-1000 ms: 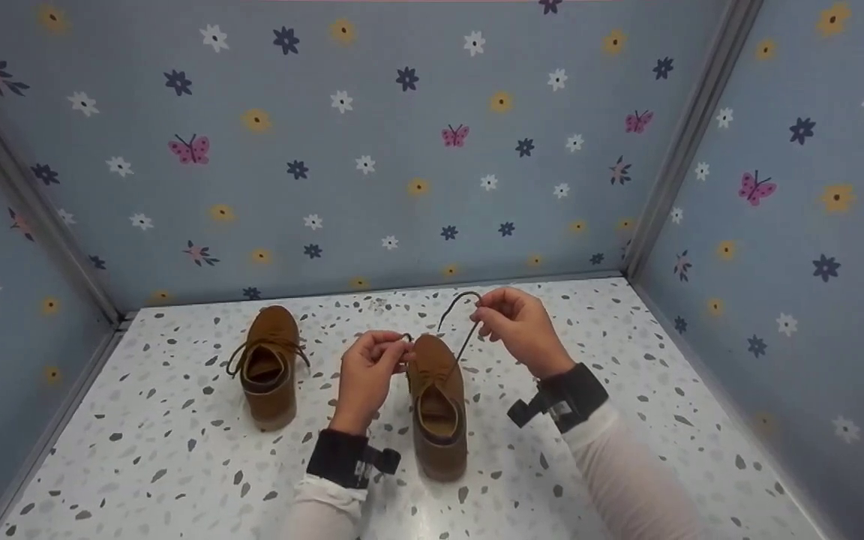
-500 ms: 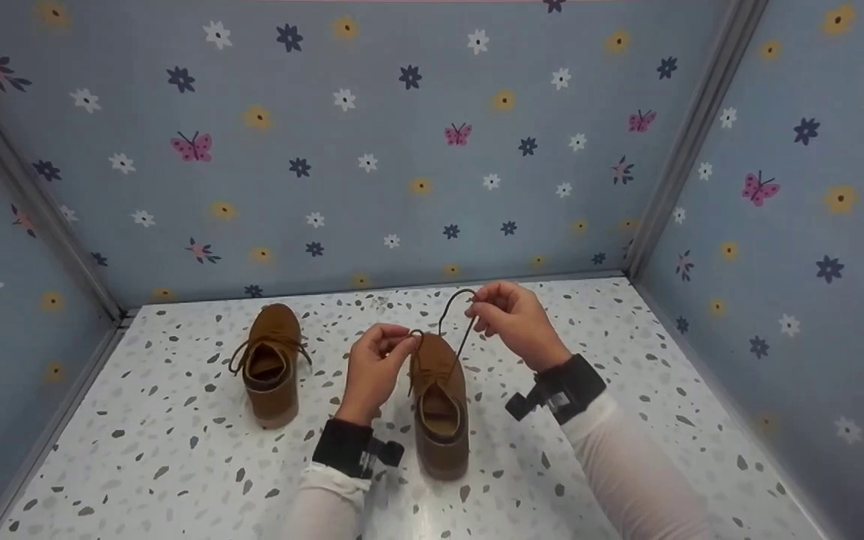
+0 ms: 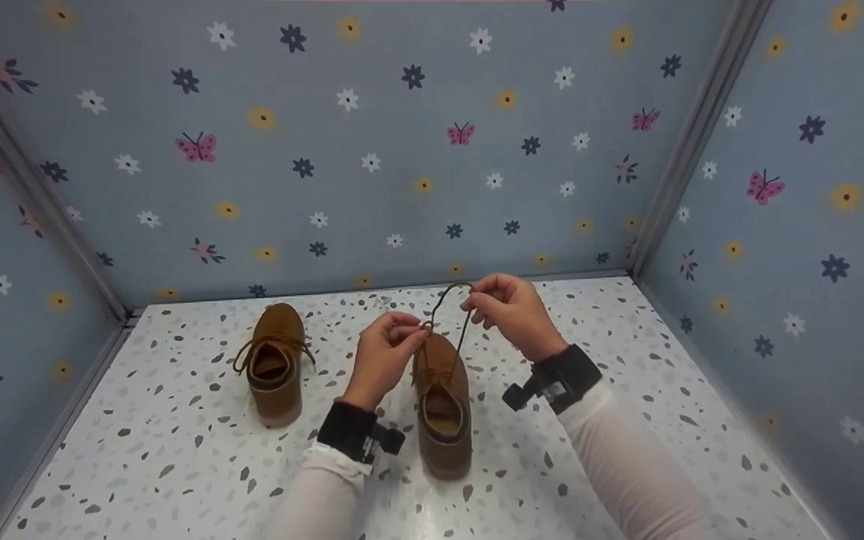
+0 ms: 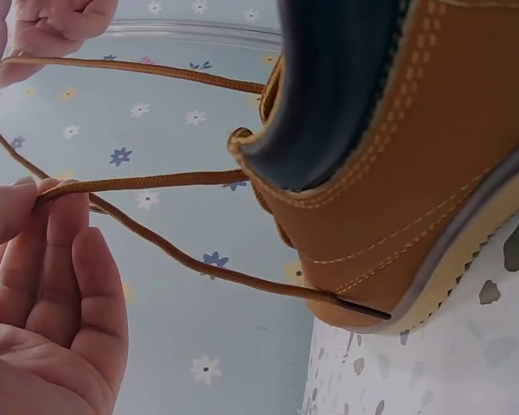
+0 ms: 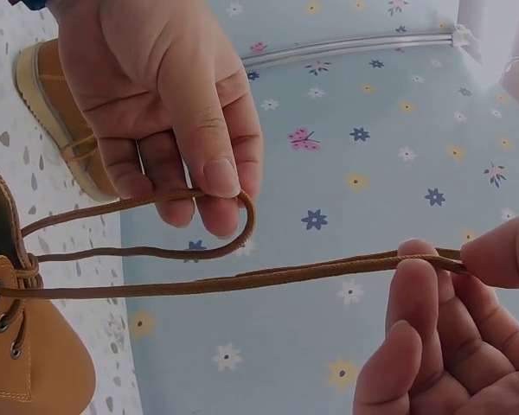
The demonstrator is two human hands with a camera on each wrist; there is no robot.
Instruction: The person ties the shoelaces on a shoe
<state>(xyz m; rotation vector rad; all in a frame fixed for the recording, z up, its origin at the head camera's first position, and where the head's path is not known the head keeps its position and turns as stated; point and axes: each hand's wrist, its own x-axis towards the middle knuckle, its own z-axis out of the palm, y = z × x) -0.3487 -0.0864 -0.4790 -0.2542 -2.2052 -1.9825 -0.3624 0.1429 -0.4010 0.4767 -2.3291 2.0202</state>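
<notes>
A brown ankle shoe (image 3: 443,442) stands on the floor, toe facing away, between my two hands. My left hand (image 3: 382,358) pinches one end of its brown lace (image 4: 182,179) between thumb and fingertips, just over the toe. In the right wrist view that lace end bends in a small loop at the left thumb. My right hand (image 3: 520,313), higher and to the right, pinches the other lace end (image 5: 242,281), whose free part curves back toward the shoe. Both lace ends run up from the eyelets (image 5: 2,322) of the shoe.
A matching brown shoe (image 3: 276,397), its lace tied in a bow, stands to the left on the white speckled floor (image 3: 139,465). Blue flowered panels (image 3: 372,202) rise behind and at both sides. Each wrist wears a black strap with a small camera.
My left hand has moved right and away from me, bringing its lace end over the toe. My right hand has shifted slightly left and up, so the hands are closer together.
</notes>
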